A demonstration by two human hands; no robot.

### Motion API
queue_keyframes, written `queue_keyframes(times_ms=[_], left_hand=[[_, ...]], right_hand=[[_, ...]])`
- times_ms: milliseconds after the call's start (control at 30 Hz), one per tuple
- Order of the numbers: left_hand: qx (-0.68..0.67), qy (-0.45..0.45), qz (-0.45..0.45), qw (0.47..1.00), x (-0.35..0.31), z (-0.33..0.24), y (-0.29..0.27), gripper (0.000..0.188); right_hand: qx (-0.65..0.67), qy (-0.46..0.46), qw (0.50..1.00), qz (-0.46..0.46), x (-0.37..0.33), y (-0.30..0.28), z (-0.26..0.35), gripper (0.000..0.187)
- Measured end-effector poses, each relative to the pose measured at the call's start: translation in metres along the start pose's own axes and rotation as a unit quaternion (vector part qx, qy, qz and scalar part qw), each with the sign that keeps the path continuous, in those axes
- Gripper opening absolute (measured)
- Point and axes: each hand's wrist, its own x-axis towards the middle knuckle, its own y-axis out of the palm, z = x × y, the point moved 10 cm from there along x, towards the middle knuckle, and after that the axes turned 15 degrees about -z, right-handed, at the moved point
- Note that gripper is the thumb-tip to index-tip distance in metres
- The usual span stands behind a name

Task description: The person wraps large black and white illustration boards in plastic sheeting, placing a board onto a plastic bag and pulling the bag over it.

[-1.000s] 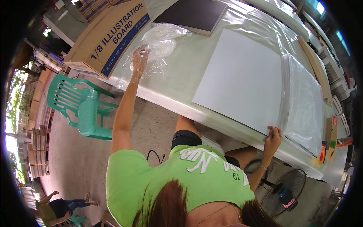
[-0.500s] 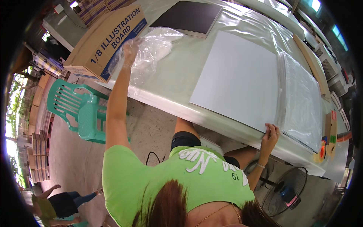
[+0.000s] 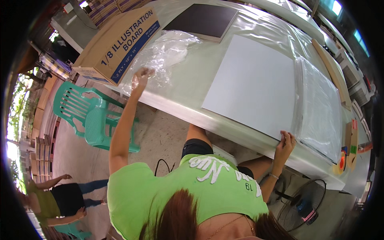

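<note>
My left hand [image 3: 141, 78] is over the near left part of the table, beside crumpled clear plastic film [image 3: 166, 52]. Its fingers look partly curled and blurred, so I cannot tell whether any film is between them. A large white board [image 3: 252, 84] lies flat in front of me. At the board's near right corner, my right hand [image 3: 285, 144] is closed on the edge, fingers bent. Right of the board lies a flat stack in clear plastic wrapping [image 3: 320, 108].
A cardboard box [image 3: 120, 46] stands at the table's left, with a dark flat panel [image 3: 202, 20] at the back. Tape rolls [image 3: 340, 162] sit at the right. A green plastic chair [image 3: 90, 112], a standing fan [image 3: 302, 204] and another person [image 3: 60, 198] are around the table.
My left hand has come nearer to me, down to the film's near edge. The right hand stays on the board's corner. The other person has moved closer at the lower left.
</note>
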Motion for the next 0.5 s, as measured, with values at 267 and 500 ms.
queue_keyframes(times_ms=[267,500], left_hand=[[-0.037,-0.102,-0.018,0.994,-0.042,-0.01,-0.071,0.023],[-0.24,-0.102,-0.163,0.952,0.023,-0.055,-0.133,0.014]], right_hand=[[-0.025,-0.014,0.999,0.019,0.007,0.005,0.006,0.014],[-0.016,-0.018,1.0,0.007,0.008,0.008,-0.001,0.012]])
